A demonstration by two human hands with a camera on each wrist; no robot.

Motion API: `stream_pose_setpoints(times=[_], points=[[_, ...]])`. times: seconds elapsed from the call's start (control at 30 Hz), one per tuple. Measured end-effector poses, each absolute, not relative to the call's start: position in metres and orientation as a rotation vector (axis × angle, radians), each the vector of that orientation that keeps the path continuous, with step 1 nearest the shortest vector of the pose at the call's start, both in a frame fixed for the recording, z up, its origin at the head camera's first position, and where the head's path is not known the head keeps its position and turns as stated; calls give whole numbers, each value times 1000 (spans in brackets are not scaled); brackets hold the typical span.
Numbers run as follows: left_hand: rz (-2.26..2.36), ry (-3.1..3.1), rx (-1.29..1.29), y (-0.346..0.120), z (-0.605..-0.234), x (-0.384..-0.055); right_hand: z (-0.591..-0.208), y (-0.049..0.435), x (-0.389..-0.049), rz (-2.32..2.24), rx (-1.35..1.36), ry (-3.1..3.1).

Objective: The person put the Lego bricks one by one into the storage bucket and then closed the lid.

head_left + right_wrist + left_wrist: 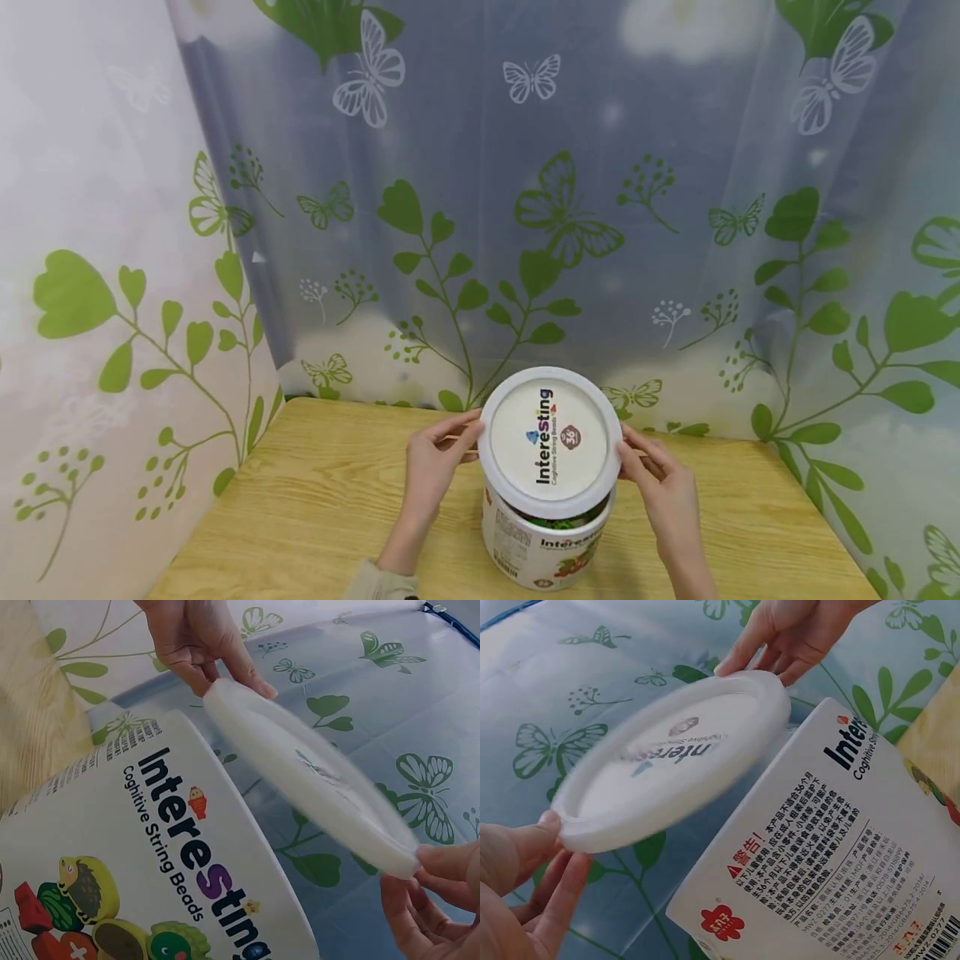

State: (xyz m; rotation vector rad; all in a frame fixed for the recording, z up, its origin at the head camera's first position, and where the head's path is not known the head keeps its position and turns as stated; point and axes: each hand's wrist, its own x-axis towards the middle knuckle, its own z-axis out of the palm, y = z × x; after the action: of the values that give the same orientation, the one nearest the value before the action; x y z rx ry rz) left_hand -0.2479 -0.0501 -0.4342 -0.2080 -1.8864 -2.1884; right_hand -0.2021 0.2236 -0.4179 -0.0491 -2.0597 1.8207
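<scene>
A round white lid (517,450) printed "Interesting" is held above a white tub (517,542) by both hands. My left hand (435,467) pinches its left edge between thumb and fingers; my right hand (663,483) pinches the right edge the same way. In both wrist views the lid (675,761) is tilted and apart from the tub's rim. Green pieces (558,524) show inside the tub through the front gap, while the lid hides the rest. Printed animal and fruit beads decorate the tub's side (142,847).
The tub stands upright on a wood-grain table (300,500). Behind the table hangs a blue-grey curtain (465,125) with green leaves and butterflies, and similar patterned sheets (97,208) flank it at the sides.
</scene>
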Motion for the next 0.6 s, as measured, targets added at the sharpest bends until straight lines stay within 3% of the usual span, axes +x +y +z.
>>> stream_pose_setpoints(times=[0.6], points=[[-2170, -2055, -178, -43, -441, -255, -426, 236, -211, 1771, -174, -2359]])
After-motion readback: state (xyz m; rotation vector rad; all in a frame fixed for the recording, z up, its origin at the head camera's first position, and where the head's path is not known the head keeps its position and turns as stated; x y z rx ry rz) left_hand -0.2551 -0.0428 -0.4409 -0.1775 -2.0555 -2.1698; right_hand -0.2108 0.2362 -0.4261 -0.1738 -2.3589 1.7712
